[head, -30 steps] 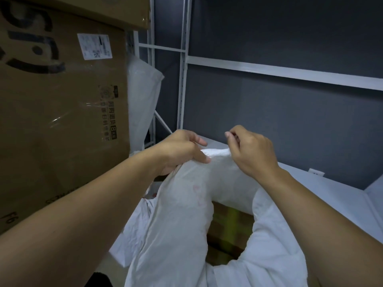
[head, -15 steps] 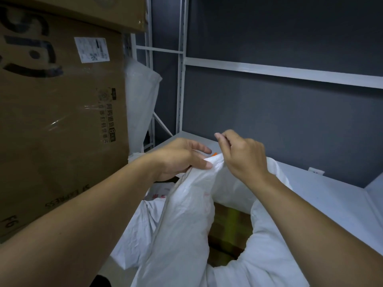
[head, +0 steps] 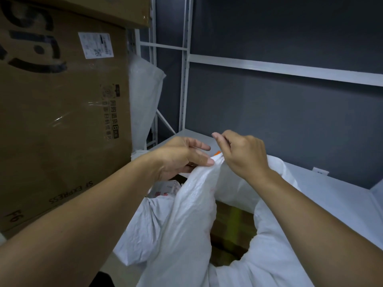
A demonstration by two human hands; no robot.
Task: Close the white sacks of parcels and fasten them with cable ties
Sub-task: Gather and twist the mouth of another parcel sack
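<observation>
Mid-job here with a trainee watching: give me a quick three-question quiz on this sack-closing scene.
1. True or false: the white sack is already tied shut.
2. What shows through the sack's opening? A) a brown parcel B) bottles C) folded clothes
3. Fill in: the left hand and right hand both pinch the sack at its ___.
Key: 1 false; 2 A; 3 top.
</observation>
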